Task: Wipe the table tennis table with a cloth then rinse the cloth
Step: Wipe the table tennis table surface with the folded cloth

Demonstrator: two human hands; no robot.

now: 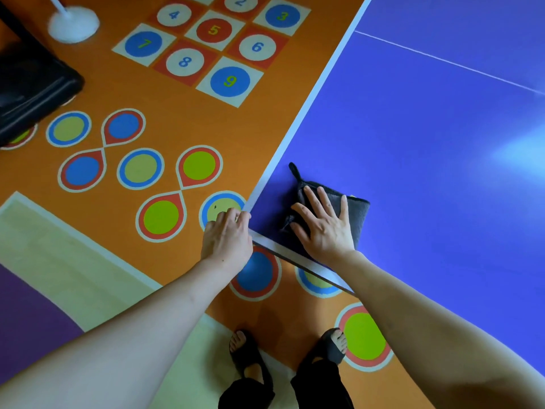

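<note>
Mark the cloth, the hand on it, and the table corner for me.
Cloth [358, 214]: head view, on its bare grey right part.
Right hand [324, 228]: head view, on the back of the hand, pressing flat on the cloth.
Table tennis table [250, 228]: head view, on the white-lined near corner.
</note>
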